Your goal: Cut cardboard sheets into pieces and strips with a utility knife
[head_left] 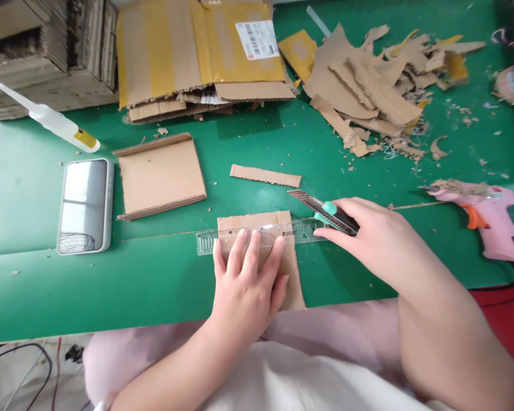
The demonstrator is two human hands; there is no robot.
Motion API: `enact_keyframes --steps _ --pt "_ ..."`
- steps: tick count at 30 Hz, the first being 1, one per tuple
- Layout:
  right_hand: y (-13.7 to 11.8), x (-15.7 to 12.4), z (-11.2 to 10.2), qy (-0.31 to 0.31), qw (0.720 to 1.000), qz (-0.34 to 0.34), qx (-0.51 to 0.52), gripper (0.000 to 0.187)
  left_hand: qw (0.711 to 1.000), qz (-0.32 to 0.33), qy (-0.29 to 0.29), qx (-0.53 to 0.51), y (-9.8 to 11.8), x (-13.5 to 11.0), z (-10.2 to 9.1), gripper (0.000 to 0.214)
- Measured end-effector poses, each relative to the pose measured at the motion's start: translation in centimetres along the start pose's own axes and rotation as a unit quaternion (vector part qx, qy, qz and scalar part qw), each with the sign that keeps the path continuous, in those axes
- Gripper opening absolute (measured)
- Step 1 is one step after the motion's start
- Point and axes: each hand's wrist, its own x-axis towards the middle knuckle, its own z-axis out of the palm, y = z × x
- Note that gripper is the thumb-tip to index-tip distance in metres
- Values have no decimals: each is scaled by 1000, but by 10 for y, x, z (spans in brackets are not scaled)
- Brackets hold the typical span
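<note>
My left hand (248, 279) lies with its fingers spread, pressing on a clear plastic ruler (306, 231). Under the ruler is a piece of cardboard (293, 279) that reaches the table's front edge; the hand covers part of it. To the right, my right hand (368, 228) grips a black and teal utility knife (332, 214) with its blade out, pointing up and left above the ruler's right end. A narrow cardboard strip (265, 175) lies just beyond the ruler. Left of that is a cardboard panel with two raised edges (160, 177).
A phone (85, 205) and a white dropper-like bottle (51, 120) lie at left. Stacked cardboard (25, 68) and a taped box (201, 51) fill the back. Torn cardboard scraps (368, 85) heap at back right. A pink glue gun (486, 217) rests on the green table (154, 291).
</note>
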Motion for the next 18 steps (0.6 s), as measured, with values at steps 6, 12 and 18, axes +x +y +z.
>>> enact_keyframes --steps 6,12,18 --pt "-1 1 2 -5 1000 -1 -5 25 1000 0 -2 2 0 0 0 44" --pt "-2 2 1 -16 1000 4 -8 28 1000 3 -1 3 0 0 1 44" --pt "-5 2 -2 -43 999 4 12 32 1000 4 0 -2 0 -1 1 44"
